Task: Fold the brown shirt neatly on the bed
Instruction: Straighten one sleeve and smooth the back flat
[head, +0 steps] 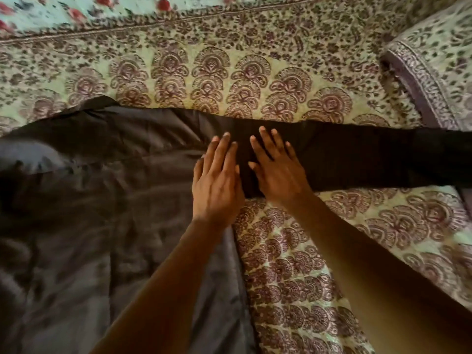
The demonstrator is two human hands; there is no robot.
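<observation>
The dark brown satin shirt (102, 200) is spread across the frame's left and centre on the patterned bedspread (306, 251); its sleeve is pressed flat under the left hand (217, 182) and right hand (275, 169), fingers straight.

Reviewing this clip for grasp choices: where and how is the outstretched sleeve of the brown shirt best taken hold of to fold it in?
Probably at the far cuff end of the sleeve, pinched from the right by the right hand. The sleeve lies flat and straight, reaching rightward across the bedspread, so its free end lifts easily while the left hand presses near the shoulder.
</observation>
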